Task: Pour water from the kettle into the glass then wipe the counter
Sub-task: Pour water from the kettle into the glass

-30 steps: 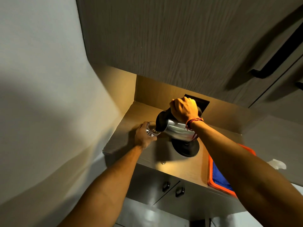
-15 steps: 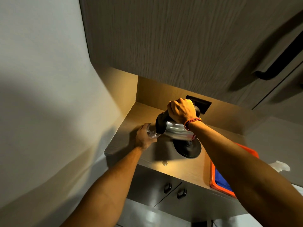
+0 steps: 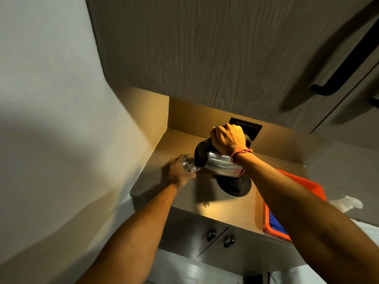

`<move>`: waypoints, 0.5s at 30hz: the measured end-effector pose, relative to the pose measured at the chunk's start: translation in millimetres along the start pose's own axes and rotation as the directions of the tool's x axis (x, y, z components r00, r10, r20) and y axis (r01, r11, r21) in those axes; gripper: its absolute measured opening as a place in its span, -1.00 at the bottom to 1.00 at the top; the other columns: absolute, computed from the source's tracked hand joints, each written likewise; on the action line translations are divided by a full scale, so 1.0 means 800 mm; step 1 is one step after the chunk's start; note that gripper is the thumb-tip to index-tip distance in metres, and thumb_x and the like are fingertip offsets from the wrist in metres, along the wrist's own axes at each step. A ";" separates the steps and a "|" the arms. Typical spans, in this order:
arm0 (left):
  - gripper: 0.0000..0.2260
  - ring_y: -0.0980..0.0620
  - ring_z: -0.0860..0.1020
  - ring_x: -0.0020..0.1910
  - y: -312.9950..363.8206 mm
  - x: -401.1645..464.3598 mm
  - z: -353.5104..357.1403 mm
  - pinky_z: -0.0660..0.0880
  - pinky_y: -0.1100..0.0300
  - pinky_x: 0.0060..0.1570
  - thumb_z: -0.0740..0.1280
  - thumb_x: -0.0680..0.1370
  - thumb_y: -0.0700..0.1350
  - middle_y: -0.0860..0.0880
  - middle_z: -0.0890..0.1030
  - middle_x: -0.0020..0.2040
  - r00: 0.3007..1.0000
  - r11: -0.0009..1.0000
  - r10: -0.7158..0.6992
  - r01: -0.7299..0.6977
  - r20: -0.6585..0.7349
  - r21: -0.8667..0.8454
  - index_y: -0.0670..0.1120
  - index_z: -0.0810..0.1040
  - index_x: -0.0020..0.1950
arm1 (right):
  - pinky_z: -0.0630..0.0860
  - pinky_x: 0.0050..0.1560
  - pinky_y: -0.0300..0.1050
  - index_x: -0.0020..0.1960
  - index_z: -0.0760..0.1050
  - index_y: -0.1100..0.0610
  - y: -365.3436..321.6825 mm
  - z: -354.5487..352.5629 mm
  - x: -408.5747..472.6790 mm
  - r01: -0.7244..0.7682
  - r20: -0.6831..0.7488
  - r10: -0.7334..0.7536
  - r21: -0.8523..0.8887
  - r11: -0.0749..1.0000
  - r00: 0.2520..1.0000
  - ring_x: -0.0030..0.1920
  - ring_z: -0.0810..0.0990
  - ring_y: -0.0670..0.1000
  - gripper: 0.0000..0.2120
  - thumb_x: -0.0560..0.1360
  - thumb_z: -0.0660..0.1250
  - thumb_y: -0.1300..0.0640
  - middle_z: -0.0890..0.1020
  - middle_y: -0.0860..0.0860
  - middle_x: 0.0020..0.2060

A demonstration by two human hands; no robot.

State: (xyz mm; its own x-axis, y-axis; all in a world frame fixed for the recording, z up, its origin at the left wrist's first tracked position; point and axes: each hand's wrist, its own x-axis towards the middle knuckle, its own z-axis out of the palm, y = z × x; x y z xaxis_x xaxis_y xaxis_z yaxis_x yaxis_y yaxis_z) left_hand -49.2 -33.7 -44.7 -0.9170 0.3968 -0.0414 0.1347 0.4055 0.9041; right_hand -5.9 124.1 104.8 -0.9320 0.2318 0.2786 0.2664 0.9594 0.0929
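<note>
While the left hand (image 3: 180,173) clasps the glass (image 3: 189,166), the right hand (image 3: 227,140) grips the tilted kettle (image 3: 219,163).

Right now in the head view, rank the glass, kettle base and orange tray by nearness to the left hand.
1. Glass, held in the left hand.
2. Kettle base, on the counter to its right.
3. Orange tray, at the counter's far right.

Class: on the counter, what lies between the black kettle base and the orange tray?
Bare counter; the head view shows nothing between the kettle base and orange tray, though the right forearm crosses above it.
</note>
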 end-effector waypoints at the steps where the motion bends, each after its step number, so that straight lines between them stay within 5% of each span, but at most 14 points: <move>1: -0.39 -0.14 0.62 0.15 0.000 0.000 0.001 0.63 -0.05 0.12 0.62 0.31 -0.23 -0.16 0.61 0.21 1.000 1.000 -0.002 0.002 -0.001 0.003 -0.16 0.50 0.32 | 0.20 -0.37 -0.18 -0.37 0.33 0.11 0.006 0.008 0.003 -0.020 -0.037 0.021 0.024 1.000 0.999 -0.48 0.34 0.03 -0.58 0.63 0.09 0.01 0.44 0.05 -0.45; 6: -0.42 -0.15 0.62 0.12 0.015 0.007 0.015 0.62 -0.06 0.10 0.64 0.28 -0.22 -0.16 0.63 0.18 1.000 0.999 -0.021 0.021 -0.002 0.029 -0.17 0.53 0.24 | 0.23 -0.39 -0.17 -0.42 0.40 0.14 0.038 0.009 -0.004 -0.187 -0.059 0.201 0.189 0.964 0.978 -0.42 0.53 0.18 -0.54 0.56 0.05 -0.04 0.52 0.14 -0.45; 8: -0.36 -0.15 0.62 0.18 0.022 0.011 0.025 0.62 -0.09 0.15 0.66 0.27 -0.25 -0.15 0.64 0.22 0.997 0.996 -0.081 0.081 0.009 -0.038 -0.16 0.52 0.30 | 0.37 -0.34 -0.07 -0.40 0.46 0.27 0.057 0.001 -0.016 -0.303 0.036 0.308 0.319 0.898 0.951 -0.18 0.64 0.34 -0.52 0.54 0.04 0.01 0.63 0.33 -0.28; 10: -0.29 -0.13 0.61 0.22 0.027 0.016 0.034 0.60 -0.09 0.20 0.67 0.26 -0.26 -0.12 0.63 0.26 0.993 0.988 -0.116 0.117 0.016 -0.103 -0.13 0.50 0.36 | 0.30 -0.31 -0.08 -0.44 0.32 0.31 0.083 0.010 -0.036 -0.459 0.216 0.405 0.408 0.789 0.888 0.11 0.57 0.43 -0.56 0.60 0.11 0.21 0.60 0.48 0.00; 13: -0.29 -0.11 0.62 0.20 0.034 0.026 0.045 0.60 0.00 0.18 0.68 0.24 -0.21 -0.12 0.64 0.24 0.995 0.990 -0.103 0.103 0.004 -0.097 -0.13 0.51 0.34 | 0.29 -0.30 -0.10 -0.36 0.27 0.22 0.132 0.041 -0.055 -0.711 0.439 0.562 0.496 0.499 0.701 -0.19 0.49 0.14 -0.63 0.63 0.13 0.29 0.50 0.23 -0.22; 15: -0.30 -0.13 0.61 0.23 0.034 0.032 0.051 0.59 -0.04 0.22 0.68 0.26 -0.19 -0.14 0.64 0.25 0.994 0.991 -0.110 0.109 0.000 -0.080 -0.14 0.51 0.34 | 0.23 -0.22 -0.06 -0.34 0.31 0.19 0.143 0.057 -0.053 -0.681 0.317 0.634 0.553 0.481 0.705 -0.22 0.42 0.17 -0.66 0.63 0.15 0.25 0.49 0.24 -0.23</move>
State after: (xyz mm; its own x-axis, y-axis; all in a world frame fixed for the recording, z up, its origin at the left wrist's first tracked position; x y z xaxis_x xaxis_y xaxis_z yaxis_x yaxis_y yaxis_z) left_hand -53.7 21.2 -38.5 -0.9261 0.3502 -0.1405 0.0029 0.3790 0.9254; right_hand 52.6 231.7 59.9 -0.5667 0.8226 -0.0479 0.6267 0.3925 -0.6732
